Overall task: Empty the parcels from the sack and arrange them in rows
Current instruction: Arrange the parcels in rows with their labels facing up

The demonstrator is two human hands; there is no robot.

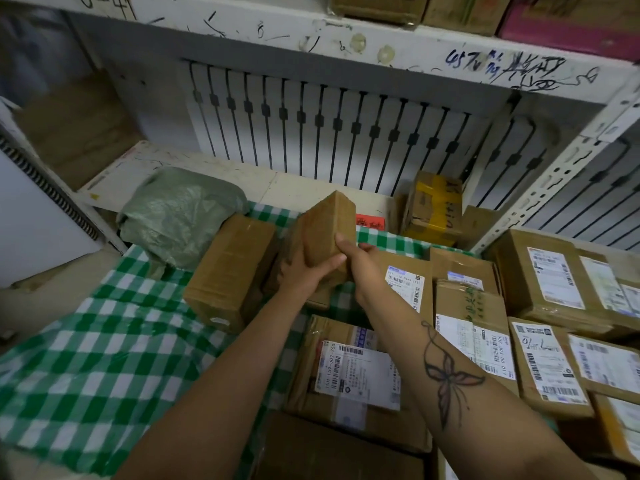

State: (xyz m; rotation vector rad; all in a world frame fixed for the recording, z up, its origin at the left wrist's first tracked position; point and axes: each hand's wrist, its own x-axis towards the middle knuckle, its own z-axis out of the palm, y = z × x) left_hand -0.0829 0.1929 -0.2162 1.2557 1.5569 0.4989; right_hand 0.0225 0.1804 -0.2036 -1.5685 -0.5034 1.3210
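Observation:
I hold a small brown cardboard parcel up on end above the green-and-white checked sack spread flat on the floor. My left hand grips its lower left side and my right hand grips its lower right side. A longer taped box lies tilted just left of my hands. To the right, labelled parcels lie side by side in rows, among them one with a white label below my hands and another further right.
A grey-green plastic bag parcel sits at the back left. A box with yellow tape stands by the white radiator grille. A white metal shelf post rises on the right, with more boxes on the shelf above.

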